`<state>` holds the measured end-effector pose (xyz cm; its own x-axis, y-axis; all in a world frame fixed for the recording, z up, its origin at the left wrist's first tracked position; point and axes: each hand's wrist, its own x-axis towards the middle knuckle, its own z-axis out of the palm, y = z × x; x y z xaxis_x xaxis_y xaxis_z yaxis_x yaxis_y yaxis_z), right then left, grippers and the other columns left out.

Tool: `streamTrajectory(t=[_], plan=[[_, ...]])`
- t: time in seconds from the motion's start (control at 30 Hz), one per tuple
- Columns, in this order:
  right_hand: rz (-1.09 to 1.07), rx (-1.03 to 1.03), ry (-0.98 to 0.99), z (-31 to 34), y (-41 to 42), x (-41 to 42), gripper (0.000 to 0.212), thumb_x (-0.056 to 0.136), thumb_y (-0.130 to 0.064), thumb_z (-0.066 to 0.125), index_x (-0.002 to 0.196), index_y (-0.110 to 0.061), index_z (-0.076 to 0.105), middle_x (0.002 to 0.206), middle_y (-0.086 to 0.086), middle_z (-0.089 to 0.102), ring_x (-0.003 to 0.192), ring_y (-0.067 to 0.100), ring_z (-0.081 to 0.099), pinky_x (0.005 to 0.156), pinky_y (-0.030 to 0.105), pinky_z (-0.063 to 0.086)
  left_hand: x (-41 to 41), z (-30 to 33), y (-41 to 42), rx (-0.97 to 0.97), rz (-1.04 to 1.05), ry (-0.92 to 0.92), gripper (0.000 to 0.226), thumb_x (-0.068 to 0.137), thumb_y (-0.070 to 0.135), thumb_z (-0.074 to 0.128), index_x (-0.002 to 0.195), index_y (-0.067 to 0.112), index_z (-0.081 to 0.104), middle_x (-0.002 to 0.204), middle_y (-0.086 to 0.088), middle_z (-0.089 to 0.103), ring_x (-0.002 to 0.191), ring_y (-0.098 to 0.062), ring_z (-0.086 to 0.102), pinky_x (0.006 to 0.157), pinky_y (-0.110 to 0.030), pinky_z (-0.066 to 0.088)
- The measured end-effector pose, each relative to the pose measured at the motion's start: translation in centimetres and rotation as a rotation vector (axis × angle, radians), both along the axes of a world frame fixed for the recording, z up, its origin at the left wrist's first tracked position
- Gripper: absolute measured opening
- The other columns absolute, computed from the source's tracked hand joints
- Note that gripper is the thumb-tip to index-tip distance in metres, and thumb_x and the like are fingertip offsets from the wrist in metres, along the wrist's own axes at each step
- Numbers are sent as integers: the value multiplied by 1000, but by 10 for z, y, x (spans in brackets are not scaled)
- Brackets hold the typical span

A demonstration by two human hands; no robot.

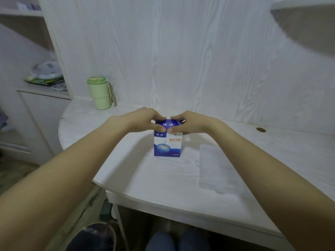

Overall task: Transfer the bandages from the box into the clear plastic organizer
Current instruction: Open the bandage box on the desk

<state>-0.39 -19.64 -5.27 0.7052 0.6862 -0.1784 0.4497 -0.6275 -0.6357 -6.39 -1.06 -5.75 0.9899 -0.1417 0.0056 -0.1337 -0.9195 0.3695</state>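
Box point(167, 142) stands upright at frame centre on the bench point(145, 171), top flap apparently not open yet. Clear plastic organizer point(215, 169) lies flat to its right, near but apart; I can't tell lid state, no bandages visible inside. So the task has barely started, I judge: opening, pulling bandages and loading all remain. Both my arms reach forward from the lower corners. My left hand point(145, 119) and right hand point(188, 123) meet over the box top, fingers point(159, 128) curled, pinching its upper edge from either side.
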Motion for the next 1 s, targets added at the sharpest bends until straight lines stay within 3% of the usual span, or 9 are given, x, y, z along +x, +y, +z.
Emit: streamTrajectory(t=[0.1, 0.17, 0.3, 0.4, 0.5, 0.6, 0.77, 0.87, 1.0], plan=[[30, -1, -3, 0, -2, -3, 56, 84, -32, 69, 134, -16, 49, 109, -3, 62, 95, 11, 61, 74, 18, 52, 0, 16, -10, 258, -49, 10, 43, 89, 39, 60, 124, 15, 60, 106, -1, 67, 94, -17, 56, 79, -28, 47], [37, 17, -3, 0, -3, -2, 56, 83, -31, 71, 133, -17, 50, 108, -3, 61, 88, 6, 61, 69, 15, 51, 1, 19, -20, 412, -65, 12, 34, 91, 36, 55, 112, 10, 64, 78, 1, 61, 80, -20, 53, 62, -27, 42], [15, 82, 35, -6, -1, 0, 43, 81, -26, 74, 121, -21, 59, 110, 4, 66, 93, 16, 64, 78, 25, 54, -4, 10, -24, 506, -21, -38, 37, 99, 35, 34, 100, 7, 57, 80, -5, 53, 79, -26, 54, 70, -34, 43], [-13, 170, 83, -11, -1, 0, 32, 79, -20, 76, 107, -21, 60, 94, -1, 68, 90, 17, 65, 73, 24, 54, -7, 9, -16, 343, 63, -174, 37, 102, 34, 25, 97, 10, 51, 77, -8, 51, 78, -31, 54, 70, -36, 42], [-90, 278, 179, -16, -1, -1, 54, 76, -17, 79, 122, -18, 49, 111, -1, 64, 100, 17, 66, 79, 28, 56, -3, 6, -16, -172, 222, -242, 26, 101, 35, 34, 106, 12, 45, 90, -11, 58, 79, -32, 62, 69, -41, 54], [-143, 300, 230, -19, -2, -3, 53, 78, -19, 77, 121, -15, 46, 115, 2, 64, 102, 18, 65, 84, 33, 56, 6, 0, -17, -531, 459, -260, 27, 97, 26, 47, 115, 9, 37, 104, -16, 57, 76, -35, 67, 64, -43, 58], [-179, 260, 235, -20, 0, -6, 49, 81, -21, 74, 118, -15, 42, 113, 2, 64, 103, 19, 64, 87, 38, 56, 4, -9, -13, -591, 592, -344, 18, 90, -6, 40, 102, 7, 38, 109, -22, 53, 83, -35, 67, 71, -45, 58], [-211, 295, 259, -21, 0, -7, 58, 80, -21, 75, 124, -15, 37, 111, 3, 63, 105, 21, 63, 89, 42, 55, -4, -9, -21, -605, 433, -286, 24, 96, 11, 40, 116, 10, 53, 113, -10, 57, 97, -27, 63, 76, -39, 57], [-218, 354, 270, -18, 1, -10, 52, 89, -21, 64, 132, -16, 35, 109, 6, 67, 98, 16, 64, 84, 39, 56, -5, -7, -24, -589, 436, -250, 46, 95, 41, 48, 126, 8, 48, 109, -11, 60, 102, -28, 59, 89, -47, 51]])
